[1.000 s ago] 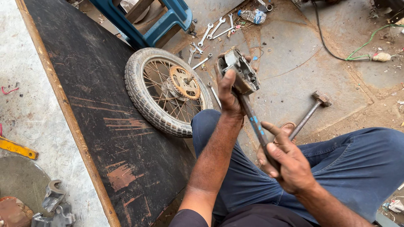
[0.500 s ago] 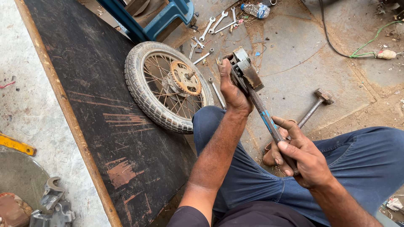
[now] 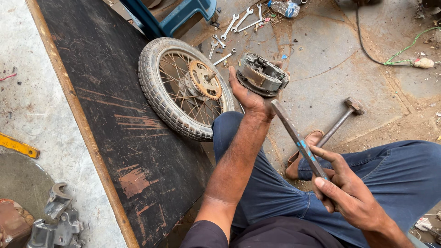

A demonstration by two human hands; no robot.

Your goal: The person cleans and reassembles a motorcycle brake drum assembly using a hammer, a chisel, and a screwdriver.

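While the person sits on the floor, the left hand [image 3: 250, 94] is clamped under a round metal part [image 3: 262, 74], lifting it up to see. The right hand [image 3: 351, 193] is closed around a flat bar [image 3: 298, 140], near the wheel [image 3: 183, 87] and hammer [image 3: 340, 120].

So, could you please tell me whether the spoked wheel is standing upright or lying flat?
Lying flat. The spoked wheel rests on its side, partly on the dark board, sprocket facing up, beside the left hand holding the brake assembly.
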